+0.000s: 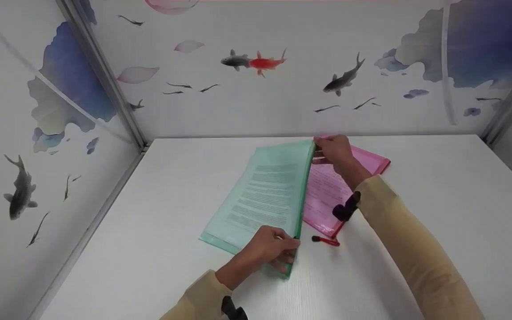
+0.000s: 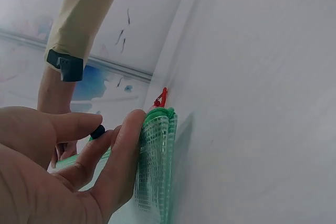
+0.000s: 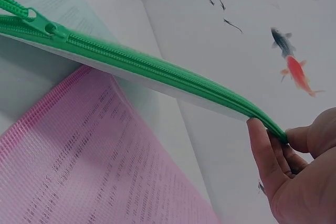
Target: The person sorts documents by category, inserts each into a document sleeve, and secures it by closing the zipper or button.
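A green see-through zip document pouch (image 1: 265,191) with a printed sheet inside is tilted, its zipper edge raised off the table. My left hand (image 1: 267,249) is at the near end of that edge. Its thumb and finger pinch the dark tip (image 2: 97,131) of the zipper's pull cord. At the far corner my right hand (image 1: 336,153) pinches the end of the zipper band between thumb and fingers. The right wrist view shows the green slider (image 3: 47,27) near the opposite end, with the zipper teeth meshed from there to my right fingers.
A pink zip document pouch (image 1: 327,191) holding printed paper lies on the white table (image 1: 171,200), partly under the green one. Its red pull cord (image 1: 329,241) with a black tip lies toward me. Printed white panels (image 1: 238,102) stand at the back and sides.
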### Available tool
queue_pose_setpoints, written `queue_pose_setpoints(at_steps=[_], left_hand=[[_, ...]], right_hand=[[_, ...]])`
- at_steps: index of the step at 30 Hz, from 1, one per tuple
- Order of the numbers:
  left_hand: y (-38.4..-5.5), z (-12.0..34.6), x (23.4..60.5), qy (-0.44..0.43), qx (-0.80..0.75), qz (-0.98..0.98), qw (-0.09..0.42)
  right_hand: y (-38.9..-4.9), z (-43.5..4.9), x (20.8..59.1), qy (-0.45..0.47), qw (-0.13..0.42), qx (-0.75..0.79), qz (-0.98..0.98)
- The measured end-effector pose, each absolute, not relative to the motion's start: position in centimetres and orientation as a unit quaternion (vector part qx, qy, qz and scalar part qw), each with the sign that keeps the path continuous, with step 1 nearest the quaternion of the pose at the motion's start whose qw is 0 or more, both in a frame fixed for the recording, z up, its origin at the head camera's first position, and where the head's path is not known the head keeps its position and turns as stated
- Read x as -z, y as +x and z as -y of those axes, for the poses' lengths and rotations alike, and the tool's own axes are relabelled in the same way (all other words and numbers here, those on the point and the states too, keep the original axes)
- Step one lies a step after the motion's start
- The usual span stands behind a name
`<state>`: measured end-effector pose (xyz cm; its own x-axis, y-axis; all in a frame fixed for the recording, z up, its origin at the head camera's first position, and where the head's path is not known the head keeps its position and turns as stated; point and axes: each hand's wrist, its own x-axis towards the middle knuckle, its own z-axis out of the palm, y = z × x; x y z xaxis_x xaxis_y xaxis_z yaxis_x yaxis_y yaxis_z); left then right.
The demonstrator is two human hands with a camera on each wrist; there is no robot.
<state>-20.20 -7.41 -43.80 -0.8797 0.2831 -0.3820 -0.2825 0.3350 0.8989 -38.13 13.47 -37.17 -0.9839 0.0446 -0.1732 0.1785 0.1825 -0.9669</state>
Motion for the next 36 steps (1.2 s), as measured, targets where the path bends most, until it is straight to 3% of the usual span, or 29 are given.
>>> queue_pose_setpoints(at_steps=[15,36], left_hand=[[-19.1,7.9,43.8,0.031,-0.509,-0.816,0.273],[-17.6,10.3,43.3,0.094,-0.469,-0.812,0.334]], right_hand=[[-38.2,-12.9,35.5,0.085,0.047,0.633,-0.768],[-38.7,-13.9,36.0,0.082,0.036,0.641,-0.762]])
